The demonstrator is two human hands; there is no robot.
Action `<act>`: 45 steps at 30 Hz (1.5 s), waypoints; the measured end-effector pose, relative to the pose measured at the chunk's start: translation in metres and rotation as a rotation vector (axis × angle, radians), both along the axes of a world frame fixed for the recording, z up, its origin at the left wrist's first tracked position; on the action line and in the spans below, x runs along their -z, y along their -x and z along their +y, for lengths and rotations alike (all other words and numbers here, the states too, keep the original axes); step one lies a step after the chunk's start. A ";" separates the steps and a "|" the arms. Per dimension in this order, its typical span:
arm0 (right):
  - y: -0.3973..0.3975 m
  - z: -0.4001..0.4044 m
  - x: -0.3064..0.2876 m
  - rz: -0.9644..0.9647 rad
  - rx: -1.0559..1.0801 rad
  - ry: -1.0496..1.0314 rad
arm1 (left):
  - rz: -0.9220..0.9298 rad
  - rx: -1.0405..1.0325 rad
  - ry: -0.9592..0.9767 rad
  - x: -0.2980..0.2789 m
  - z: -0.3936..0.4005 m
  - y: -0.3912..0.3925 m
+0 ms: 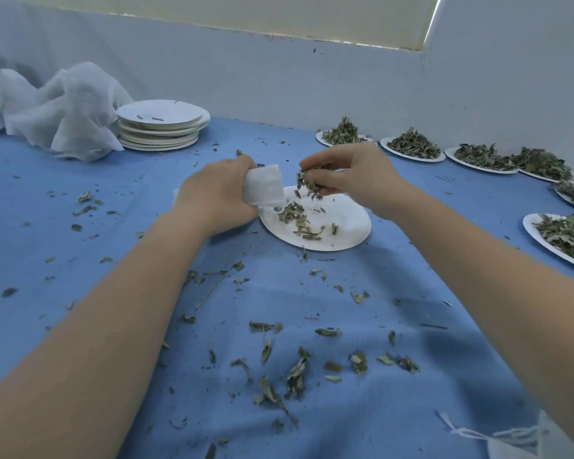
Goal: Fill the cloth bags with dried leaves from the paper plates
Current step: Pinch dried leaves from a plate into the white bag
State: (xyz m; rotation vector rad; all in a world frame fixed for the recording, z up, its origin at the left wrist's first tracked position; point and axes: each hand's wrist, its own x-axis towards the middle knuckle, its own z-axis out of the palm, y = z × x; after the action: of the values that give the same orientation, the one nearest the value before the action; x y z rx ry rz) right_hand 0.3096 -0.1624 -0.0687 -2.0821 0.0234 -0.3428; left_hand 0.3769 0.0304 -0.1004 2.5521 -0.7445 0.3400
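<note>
My left hand [217,193] grips a small white cloth bag [264,188], held just above the left rim of a white paper plate [348,223]. My right hand [352,175] pinches a clump of dried leaves [309,182] right beside the bag's upper end, over the plate. A thin scatter of dried leaves [299,221] lies on the plate below both hands. I cannot tell whether the bag's mouth is open.
Several paper plates heaped with dried leaves [413,145] line the right side and far edge. A stack of used plates [161,125] and a pile of white cloth [57,111] sit at the far left. Loose leaves litter the blue tablecloth [80,260]. A drawstring bag [511,438] lies at bottom right.
</note>
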 end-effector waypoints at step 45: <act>-0.018 0.008 0.011 0.243 -0.222 0.849 | -0.127 -0.176 -0.132 -0.009 -0.011 0.003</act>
State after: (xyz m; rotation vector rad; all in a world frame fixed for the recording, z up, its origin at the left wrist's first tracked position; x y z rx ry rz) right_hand 0.3273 -0.1540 -0.0801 -2.9199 -0.2460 0.0674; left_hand 0.3734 0.0189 -0.0915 2.7495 -0.6065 0.5307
